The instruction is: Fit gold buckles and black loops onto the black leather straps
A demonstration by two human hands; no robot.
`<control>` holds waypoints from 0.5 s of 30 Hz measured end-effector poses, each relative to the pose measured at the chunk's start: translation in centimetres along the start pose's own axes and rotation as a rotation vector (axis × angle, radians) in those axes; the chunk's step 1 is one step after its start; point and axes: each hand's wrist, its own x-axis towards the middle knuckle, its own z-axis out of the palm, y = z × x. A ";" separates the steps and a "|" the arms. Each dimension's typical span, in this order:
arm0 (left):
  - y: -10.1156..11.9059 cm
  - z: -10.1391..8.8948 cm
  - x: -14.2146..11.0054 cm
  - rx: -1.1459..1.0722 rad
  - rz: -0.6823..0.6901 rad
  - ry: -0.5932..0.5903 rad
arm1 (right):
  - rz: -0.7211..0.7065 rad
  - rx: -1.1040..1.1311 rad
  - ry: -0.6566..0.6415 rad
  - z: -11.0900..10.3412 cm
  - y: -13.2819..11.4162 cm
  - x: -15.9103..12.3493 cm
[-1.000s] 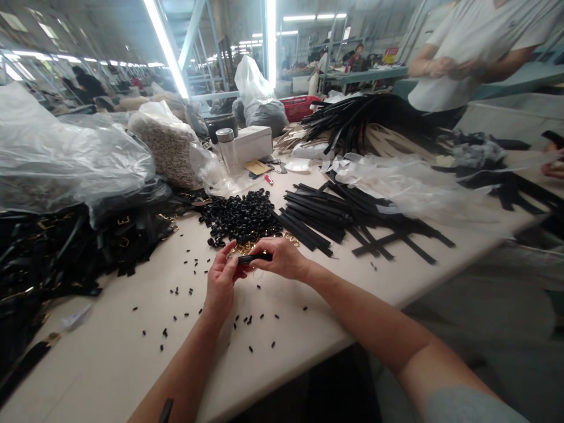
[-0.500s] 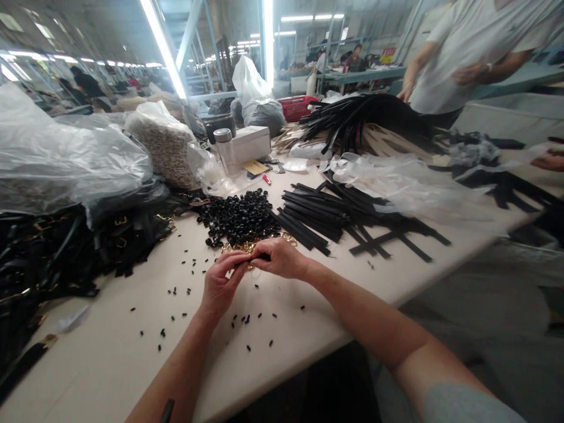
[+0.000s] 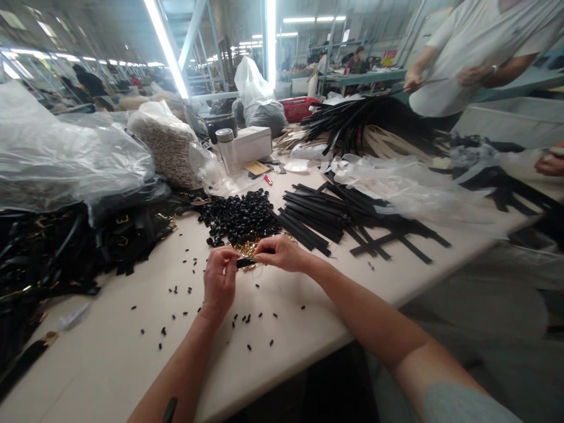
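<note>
A short black strap [image 3: 245, 262] spans the gap between my two hands above the table. My left hand [image 3: 219, 279] pinches its left end, and my right hand [image 3: 282, 254] has its fingers closed on the other end. A thin loose thread hangs below the right fingertips. Just behind the hands lie gold buckles [image 3: 244, 249], partly covered by my fingers. Past them is a heap of small black strap loops [image 3: 238, 216]. Several tiny black pieces [image 3: 248, 318] are scattered over the table around my forearms.
Flat black strips [image 3: 315, 211] lie right of the loops, with clear plastic sheeting [image 3: 396, 182] behind. On the left, finished-looking black straps [image 3: 118, 241] pile up under a plastic bag [image 3: 74, 153]. A glass bottle [image 3: 227, 151] stands by a white box [image 3: 253, 143]. A co-worker [image 3: 476, 64] stands back right.
My hands have drawn slightly apart, and more of the black strap shows between them. The co-worker's hand at the back right has lifted off the long black strips.
</note>
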 end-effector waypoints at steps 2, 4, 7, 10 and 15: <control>-0.5 -0.4 0.2 -0.094 -0.155 0.096 | 0.023 0.042 0.041 -0.4 0.1 0.0; -0.8 -0.7 0.3 -0.186 -0.285 0.071 | 0.033 0.056 0.067 -0.7 0.2 0.0; -0.4 -0.6 0.3 -0.272 -0.431 -0.077 | 0.026 0.046 0.067 -0.9 0.2 -0.1; 0.6 -0.1 0.2 -0.325 -0.530 -0.165 | 0.001 -0.015 0.038 -1.0 0.1 -0.2; 0.9 0.1 0.2 -0.485 -0.666 -0.135 | 0.018 -0.416 0.078 -2.4 -0.6 -0.3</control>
